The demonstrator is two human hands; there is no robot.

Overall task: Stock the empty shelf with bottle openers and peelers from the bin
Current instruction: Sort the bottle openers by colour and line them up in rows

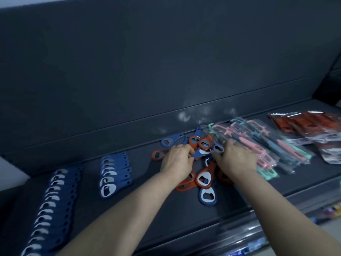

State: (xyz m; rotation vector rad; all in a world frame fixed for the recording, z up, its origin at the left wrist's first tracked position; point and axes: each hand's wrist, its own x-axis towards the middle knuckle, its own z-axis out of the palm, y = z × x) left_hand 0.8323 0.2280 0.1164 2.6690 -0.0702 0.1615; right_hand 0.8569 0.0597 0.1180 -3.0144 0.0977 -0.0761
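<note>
The left hand [177, 160] pinches a blue bottle opener [199, 153] that juts out to its right. Whether the right hand [237, 158] grips anything cannot be told.

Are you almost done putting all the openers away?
Partly. The long row and short row of blue openers look done. The left hand pinches a blue opener in the mixed pile; the right hand reaches in too. That pile and the heaped bagged peelers are left.
</note>
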